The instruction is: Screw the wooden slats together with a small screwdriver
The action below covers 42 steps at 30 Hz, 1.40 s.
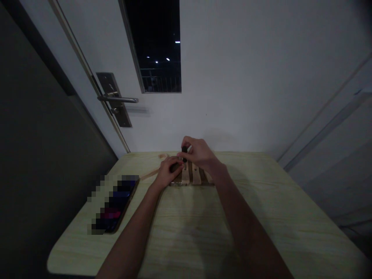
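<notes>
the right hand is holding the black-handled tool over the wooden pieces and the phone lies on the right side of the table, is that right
Not quite: the phone lies on the left side of the table, as the head view shows. The right hand is indeed holding the black-handled tool over the wooden pieces.

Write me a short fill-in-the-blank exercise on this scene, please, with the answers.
The hand gripping the slim black-handled tool is the person's ____ one.
The tool points ____ at a flat pale wooden strip.
The dark rectangular phone lies nearer the person's ____ forearm.
The silver metal lever handle is on the white ____.

Missing words: right; down; left; door.
</notes>
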Each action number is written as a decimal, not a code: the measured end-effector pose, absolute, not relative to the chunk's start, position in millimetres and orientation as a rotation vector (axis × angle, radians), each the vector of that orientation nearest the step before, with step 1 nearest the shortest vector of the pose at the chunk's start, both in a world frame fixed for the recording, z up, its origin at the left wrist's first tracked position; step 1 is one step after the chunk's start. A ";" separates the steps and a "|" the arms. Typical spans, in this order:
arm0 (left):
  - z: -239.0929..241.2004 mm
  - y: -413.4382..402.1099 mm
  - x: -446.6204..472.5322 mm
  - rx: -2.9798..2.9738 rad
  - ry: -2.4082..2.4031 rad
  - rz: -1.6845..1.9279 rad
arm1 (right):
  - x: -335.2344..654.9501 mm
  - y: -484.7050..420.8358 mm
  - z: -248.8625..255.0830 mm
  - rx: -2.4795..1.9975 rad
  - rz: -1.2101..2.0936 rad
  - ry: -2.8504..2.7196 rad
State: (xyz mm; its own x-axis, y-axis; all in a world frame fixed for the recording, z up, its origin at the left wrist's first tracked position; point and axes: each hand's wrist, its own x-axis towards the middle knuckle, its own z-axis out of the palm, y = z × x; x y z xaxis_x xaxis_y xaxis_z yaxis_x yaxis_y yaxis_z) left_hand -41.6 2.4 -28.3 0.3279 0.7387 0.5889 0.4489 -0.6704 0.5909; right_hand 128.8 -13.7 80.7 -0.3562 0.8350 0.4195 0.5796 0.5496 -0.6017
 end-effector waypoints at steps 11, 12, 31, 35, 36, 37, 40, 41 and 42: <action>-26.8 1.9 -41.6 2.283 1.079 1.234 | 138.6 -14.9 79.6 -1.098 0.537 -2.090; -26.3 1.7 -41.4 2.282 1.083 1.237 | 139.4 -14.1 79.7 -1.099 0.538 -2.097; -24.9 0.4 -40.4 2.272 1.091 1.260 | 142.2 -10.5 81.7 -1.146 0.384 -2.152; -22.7 -0.6 -40.4 2.284 1.087 1.219 | 143.0 -11.8 83.5 -1.149 0.347 -2.166; -22.6 -0.7 -40.4 2.283 1.088 1.216 | 143.1 -12.3 84.2 -1.135 0.349 -2.180; -22.7 -0.8 -40.4 2.280 1.088 1.217 | 143.1 -12.5 84.9 -1.124 0.358 -2.196; -24.4 -0.2 -40.4 2.267 1.091 1.241 | 142.7 -11.8 85.7 -1.099 0.400 -2.236; -25.2 0.2 -40.4 2.265 1.090 1.252 | 142.7 -11.2 85.6 -1.086 0.413 -2.242; -25.9 0.7 -40.5 2.265 1.088 1.263 | 142.7 -10.5 85.4 -1.067 0.430 -2.250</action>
State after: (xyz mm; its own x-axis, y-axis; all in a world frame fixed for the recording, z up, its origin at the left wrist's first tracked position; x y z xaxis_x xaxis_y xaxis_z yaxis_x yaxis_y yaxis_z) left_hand -40.5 0.7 -25.9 0.3159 0.7518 0.5788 0.4612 -0.6548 0.5988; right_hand 142.7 -10.5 85.4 -0.4934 0.7810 0.3829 0.5850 0.6237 -0.5184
